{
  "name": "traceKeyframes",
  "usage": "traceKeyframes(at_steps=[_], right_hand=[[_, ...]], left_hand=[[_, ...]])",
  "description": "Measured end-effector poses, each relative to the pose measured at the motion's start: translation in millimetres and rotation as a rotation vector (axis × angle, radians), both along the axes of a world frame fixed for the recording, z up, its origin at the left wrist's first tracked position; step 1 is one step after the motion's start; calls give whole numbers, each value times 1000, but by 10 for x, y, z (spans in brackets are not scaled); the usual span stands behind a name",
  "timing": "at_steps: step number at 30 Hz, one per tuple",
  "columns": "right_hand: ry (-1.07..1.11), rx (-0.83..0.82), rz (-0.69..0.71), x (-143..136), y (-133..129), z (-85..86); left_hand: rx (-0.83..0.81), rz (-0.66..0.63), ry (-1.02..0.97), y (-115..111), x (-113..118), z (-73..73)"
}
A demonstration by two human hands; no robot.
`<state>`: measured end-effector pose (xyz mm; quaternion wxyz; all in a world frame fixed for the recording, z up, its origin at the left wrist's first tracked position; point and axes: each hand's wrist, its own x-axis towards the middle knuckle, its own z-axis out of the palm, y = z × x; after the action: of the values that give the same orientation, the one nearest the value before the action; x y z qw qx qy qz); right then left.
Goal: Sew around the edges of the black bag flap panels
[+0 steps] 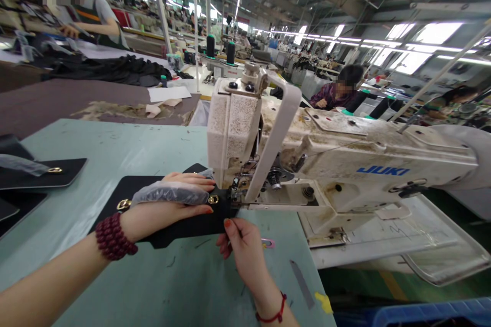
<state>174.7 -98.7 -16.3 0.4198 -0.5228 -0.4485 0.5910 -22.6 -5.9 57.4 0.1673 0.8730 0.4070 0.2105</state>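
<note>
A black bag panel (169,229) lies on the green table with its right end at the needle area of a white sewing machine (238,127). A handle wrapped in clear plastic (169,193) arches over the panel between gold-coloured metal fittings (214,199). My left hand (184,196) is flat on the panel, fingers and thumb stretched out, the handle crossing over its back. Close to the presser foot (235,190), my right hand (241,237) pinches the panel's near edge between thumb and forefinger; its other fingers curl below.
More black panels (65,176) with a wrapped handle lie at the left. Near my right hand are a pink-handled item (268,243), a grey strip (302,283) and a yellow scrap (324,302). A blue crate (433,312) stands lower right. Co-workers sit or stand farther off.
</note>
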Motion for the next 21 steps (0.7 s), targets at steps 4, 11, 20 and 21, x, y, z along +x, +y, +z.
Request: traceKeyframes(at_steps=[4, 11, 20, 21], right_hand=[[-24, 22, -11, -15, -1, 6], [-90, 74, -39, -41, -28, -1], [-28, 54, -43, -40, 60, 21], [-23, 50, -46, -37, 85, 36]], left_hand=[[54, -59, 142, 19, -10, -11], [73, -53, 139, 19, -15, 0], [-169, -26, 111, 111, 45, 121], [-219, -23, 107, 133, 53, 149]])
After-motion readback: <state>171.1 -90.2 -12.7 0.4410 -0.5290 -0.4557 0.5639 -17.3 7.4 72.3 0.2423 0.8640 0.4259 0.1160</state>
